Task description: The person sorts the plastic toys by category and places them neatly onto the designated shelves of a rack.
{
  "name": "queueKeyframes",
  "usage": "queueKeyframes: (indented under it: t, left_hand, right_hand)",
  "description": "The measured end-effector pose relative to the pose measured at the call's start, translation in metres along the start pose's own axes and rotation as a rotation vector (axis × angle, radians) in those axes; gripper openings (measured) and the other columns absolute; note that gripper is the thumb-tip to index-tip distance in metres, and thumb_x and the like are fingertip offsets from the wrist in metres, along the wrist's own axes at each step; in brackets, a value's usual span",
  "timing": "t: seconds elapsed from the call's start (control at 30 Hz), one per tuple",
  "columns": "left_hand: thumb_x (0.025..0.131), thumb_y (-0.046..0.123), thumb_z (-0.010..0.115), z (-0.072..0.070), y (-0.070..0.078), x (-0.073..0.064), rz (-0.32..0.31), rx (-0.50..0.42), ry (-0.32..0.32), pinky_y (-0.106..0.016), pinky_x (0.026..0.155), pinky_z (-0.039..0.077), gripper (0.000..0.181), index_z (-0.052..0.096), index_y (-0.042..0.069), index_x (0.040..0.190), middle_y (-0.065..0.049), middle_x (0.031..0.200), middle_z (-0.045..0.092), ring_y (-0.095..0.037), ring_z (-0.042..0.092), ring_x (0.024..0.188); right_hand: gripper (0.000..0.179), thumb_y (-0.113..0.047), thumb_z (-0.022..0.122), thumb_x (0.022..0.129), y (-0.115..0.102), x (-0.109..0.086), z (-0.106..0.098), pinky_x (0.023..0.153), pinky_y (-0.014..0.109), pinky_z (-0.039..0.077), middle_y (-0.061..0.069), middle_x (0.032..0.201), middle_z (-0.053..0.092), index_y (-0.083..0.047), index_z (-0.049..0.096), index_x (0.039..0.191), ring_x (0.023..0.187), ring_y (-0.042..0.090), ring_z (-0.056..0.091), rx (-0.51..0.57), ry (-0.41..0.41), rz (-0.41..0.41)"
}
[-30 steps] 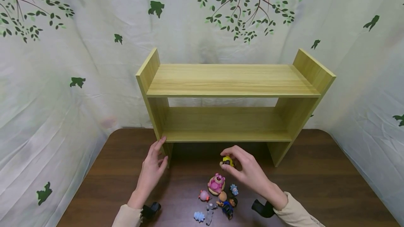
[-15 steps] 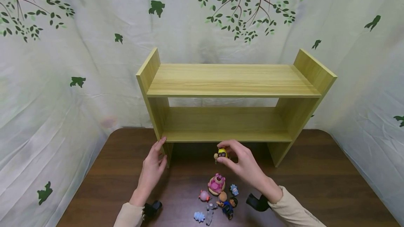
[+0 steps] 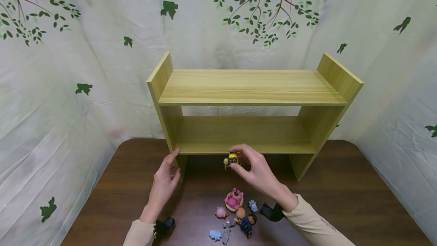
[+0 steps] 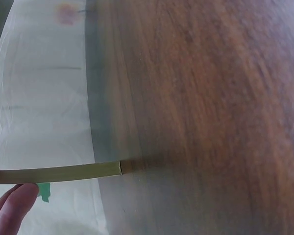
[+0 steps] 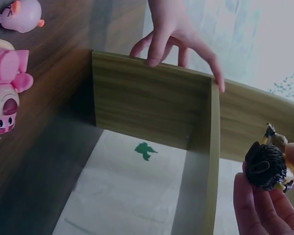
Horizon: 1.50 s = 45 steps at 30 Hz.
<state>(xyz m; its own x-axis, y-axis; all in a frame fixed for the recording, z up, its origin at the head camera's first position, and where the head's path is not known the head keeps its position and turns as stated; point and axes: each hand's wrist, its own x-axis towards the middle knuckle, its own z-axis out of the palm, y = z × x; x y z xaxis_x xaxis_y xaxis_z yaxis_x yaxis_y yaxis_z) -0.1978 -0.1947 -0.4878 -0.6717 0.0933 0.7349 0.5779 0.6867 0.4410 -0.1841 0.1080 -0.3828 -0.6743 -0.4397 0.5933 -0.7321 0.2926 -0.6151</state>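
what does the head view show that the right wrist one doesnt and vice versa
Head only: the doll in blue, a pale blue toy, the yellow front of the held figure. Right wrist only: that figure's dark, ridged side. Both: the left hand touching the shelf unit, the right hand holding the figure, the pink bear, the round pink toy.

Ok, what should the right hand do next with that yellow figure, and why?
Probably ease the yellow figure forward onto the lower board: the right hand holds it close in front of that board, and the left hand grips the side panel, perhaps steadying it.
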Motion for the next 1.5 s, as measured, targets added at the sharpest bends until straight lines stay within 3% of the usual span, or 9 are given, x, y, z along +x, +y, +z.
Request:
queueKeyframes:
  t: [0.33,0.43,0.57,0.67,0.97,1.5]
  left_hand:
    - [0.072,-0.021,0.066,-0.001,0.001,0.000,-0.008,0.002,-0.003,-0.020,0.051,0.049,0.083,0.042,0.016,0.142,-0.014,0.123,0.055,-0.025,0.058,0.080]
    - [0.072,-0.021,0.066,-0.001,0.000,0.000,-0.008,-0.001,-0.001,-0.019,0.051,0.048,0.083,0.042,0.016,0.143,-0.014,0.124,0.055,-0.025,0.058,0.080]
    - [0.071,-0.022,0.066,-0.001,0.000,0.000,-0.002,-0.004,0.004,-0.019,0.051,0.049,0.084,0.042,0.016,0.143,-0.014,0.123,0.055,-0.024,0.059,0.081]
    - [0.071,-0.022,0.065,-0.001,0.000,0.000,0.004,-0.006,0.006,-0.018,0.051,0.049,0.084,0.043,0.016,0.142,-0.014,0.122,0.055,-0.023,0.059,0.080]
    - [0.070,-0.022,0.065,-0.001,-0.001,0.000,-0.004,-0.014,-0.005,-0.018,0.051,0.048,0.085,0.042,0.016,0.143,-0.015,0.123,0.055,-0.025,0.059,0.079]
    - [0.070,-0.022,0.064,-0.001,-0.001,0.000,0.007,-0.019,-0.007,-0.018,0.052,0.049,0.085,0.042,0.016,0.143,-0.015,0.122,0.055,-0.027,0.057,0.078]
  right_hand:
    - [0.034,-0.005,0.071,0.085,-0.003,0.014,0.004,0.078,0.036,0.053,0.002,0.107,0.063,-0.006,0.059,0.118,0.089,0.014,0.061,0.018,0.001,0.046]
    - [0.033,0.002,0.070,0.084,-0.017,0.021,0.003,0.076,0.040,0.053,0.008,0.104,0.064,0.000,0.059,0.114,0.087,0.020,0.063,0.034,0.004,0.059]
    - [0.033,0.007,0.070,0.081,-0.018,0.028,0.007,0.076,0.045,0.054,0.016,0.103,0.064,0.006,0.058,0.112,0.086,0.027,0.064,0.063,0.009,0.066]
    - [0.035,0.004,0.071,0.082,-0.003,0.030,0.013,0.077,0.044,0.054,0.014,0.105,0.064,0.003,0.057,0.115,0.088,0.026,0.064,0.086,0.007,0.060]
    - [0.033,-0.003,0.070,0.086,-0.003,0.041,0.017,0.079,0.033,0.054,0.005,0.106,0.064,-0.007,0.058,0.116,0.093,0.017,0.064,0.098,-0.005,0.043]
    - [0.029,-0.001,0.069,0.086,-0.002,0.061,0.030,0.079,0.029,0.053,0.006,0.107,0.064,-0.004,0.059,0.113,0.092,0.016,0.065,0.125,-0.013,0.019]
